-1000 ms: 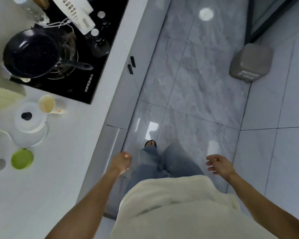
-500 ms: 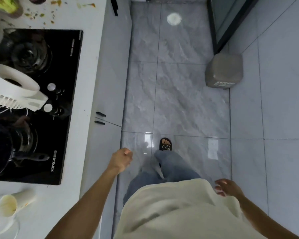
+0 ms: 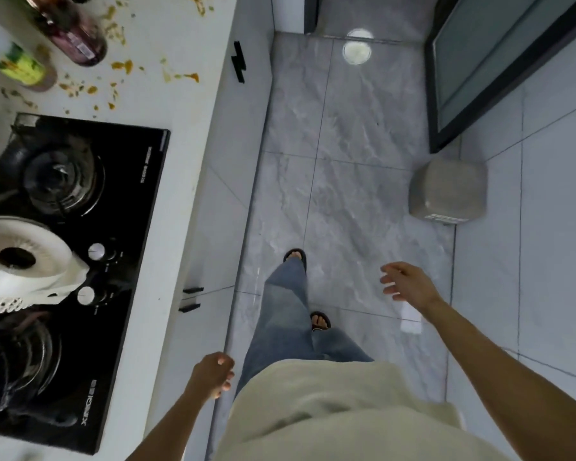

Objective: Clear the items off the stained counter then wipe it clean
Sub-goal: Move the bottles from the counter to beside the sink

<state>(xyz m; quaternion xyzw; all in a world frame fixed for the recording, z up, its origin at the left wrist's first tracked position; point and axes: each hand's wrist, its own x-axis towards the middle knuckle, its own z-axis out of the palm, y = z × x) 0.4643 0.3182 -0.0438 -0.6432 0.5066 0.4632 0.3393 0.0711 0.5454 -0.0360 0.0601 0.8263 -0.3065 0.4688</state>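
- The left hand (image 3: 213, 372) hangs beside the cabinet fronts, near the bottom of the view, fingers loosely curled and holding nothing.
- The right hand (image 3: 404, 282) is out over the grey floor (image 3: 346, 161) on the right, fingers spread and relaxed — also holding nothing.
- The white counter (image 3: 187, 104) runs along the left side; its stained stretch lies at the far left, well apart from both hands and far ahead of the left one.
- Orange and green stains (image 3: 123, 66) are scattered across that far part of the counter, thickest just beyond the stove.
- 2 items stand among the stains: a dark bottle (image 3: 75, 33) with a purplish label, and to its left a container with a yellow-green label (image 3: 22, 66), partly blurred at the frame edge.
- A black gas stove (image 3: 80, 261) is set into the counter between the stained area and the left hand, with 2 burners and 2 silver knobs (image 3: 96, 251).
- A white round appliance (image 3: 24, 261) sits over the stove's left side, partly cut off by the frame.
- A dark pan (image 3: 0, 377) is at the near left on the nearer burner — only part of it shows.
- A grey square bin (image 3: 448, 191) stands on the floor at the right, near a dark-framed door (image 3: 499, 61).
- The person's legs in jeans and 2 feet in sandals are on the floor between the hands.
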